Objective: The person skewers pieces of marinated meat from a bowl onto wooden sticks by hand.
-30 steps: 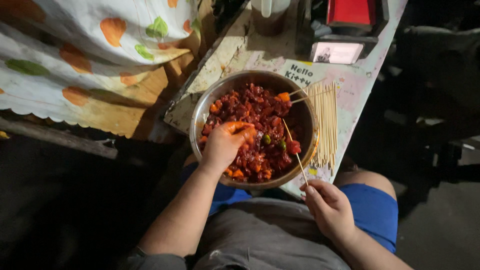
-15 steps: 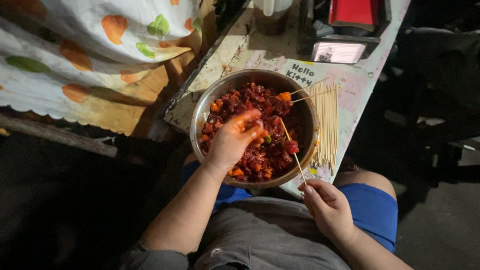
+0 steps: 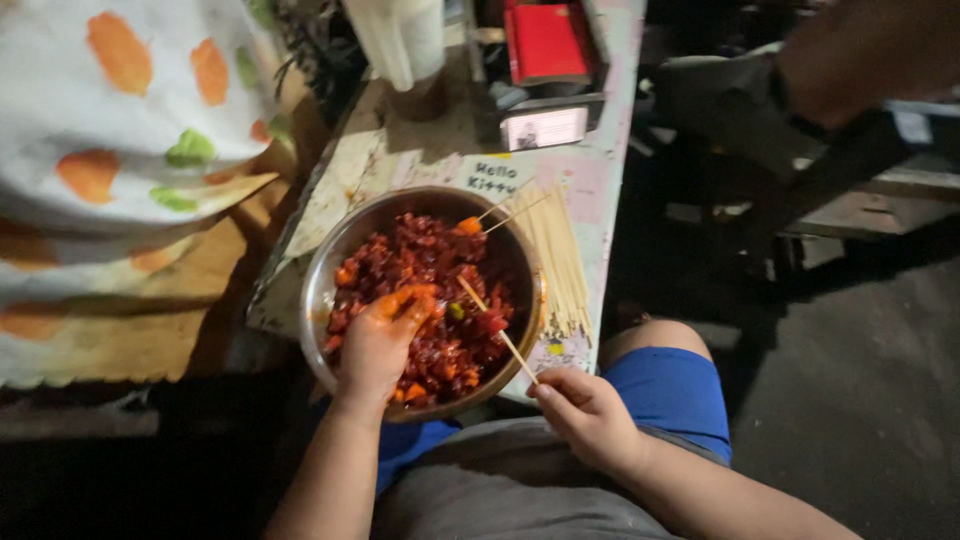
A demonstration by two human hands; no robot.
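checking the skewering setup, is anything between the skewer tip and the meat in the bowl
Nothing visible. The right hand holds the skewer with its tip already among the marinated meat pieces in the metal bowl; the left hand rests beside it.
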